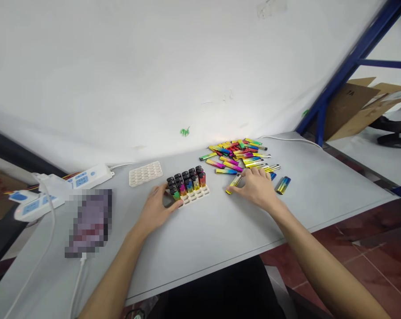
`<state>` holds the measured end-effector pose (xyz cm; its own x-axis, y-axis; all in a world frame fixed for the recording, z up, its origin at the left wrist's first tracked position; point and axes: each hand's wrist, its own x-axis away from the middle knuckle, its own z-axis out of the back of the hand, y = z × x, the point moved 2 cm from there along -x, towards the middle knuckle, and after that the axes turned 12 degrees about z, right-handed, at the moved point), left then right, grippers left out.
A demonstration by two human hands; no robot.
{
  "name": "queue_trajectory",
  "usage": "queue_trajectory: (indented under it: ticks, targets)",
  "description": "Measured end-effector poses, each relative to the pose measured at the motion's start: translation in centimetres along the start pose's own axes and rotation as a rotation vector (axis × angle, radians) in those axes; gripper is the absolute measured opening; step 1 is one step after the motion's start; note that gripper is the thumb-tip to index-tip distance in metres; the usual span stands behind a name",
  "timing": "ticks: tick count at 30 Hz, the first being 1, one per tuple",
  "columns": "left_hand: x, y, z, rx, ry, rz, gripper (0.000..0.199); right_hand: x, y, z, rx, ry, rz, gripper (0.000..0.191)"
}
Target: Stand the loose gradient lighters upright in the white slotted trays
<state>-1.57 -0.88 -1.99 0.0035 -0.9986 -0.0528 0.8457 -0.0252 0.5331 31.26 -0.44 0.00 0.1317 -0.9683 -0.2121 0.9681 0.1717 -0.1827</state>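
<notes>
A white holder (198,196) with rows of holes carries several upright lighters (188,184) with black tops and shiny coloured bodies. Its front row of holes shows bare. My left hand (156,207) grips the holder's left end, thumb along the front corner and fingers behind. To the right, my right hand (258,188) pinches a yellow and silver lighter (234,183) between thumb and fingers, low over the table. Just behind that hand spreads a loose pile of shiny multicoloured lighters (232,161). One blue and yellow lighter (283,185) lies apart on its right.
A second white holder (145,173) lies near the wall. At left are a power strip (87,176) with plugs, a white cable (51,221) and a pixelated flat object (90,221). A blue metal frame (340,75) and cardboard boxes (346,104) stand at right.
</notes>
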Motion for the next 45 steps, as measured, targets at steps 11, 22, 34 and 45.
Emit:
queue_trajectory:
  ticks: [11,22,34,45]
  targets:
    - [0.0,0.2,0.0,0.004,-0.003,-0.011,0.050,-0.8,-4.9,-0.5,-1.006,-0.062,0.201,0.033]
    - [0.0,0.1,-0.1,0.009,-0.022,-0.027,0.053,-0.7,-6.6,-2.4,-1.362,-0.007,0.088,0.045]
    - [0.2,-0.3,0.1,-0.020,-0.054,-0.043,0.063,-0.7,-5.5,-3.0,-1.695,-0.038,-0.183,0.064]
    - [0.1,-0.5,-0.1,-0.029,-0.053,-0.041,0.063,-0.5,-5.6,-3.1,-1.711,-0.048,-0.296,0.059]
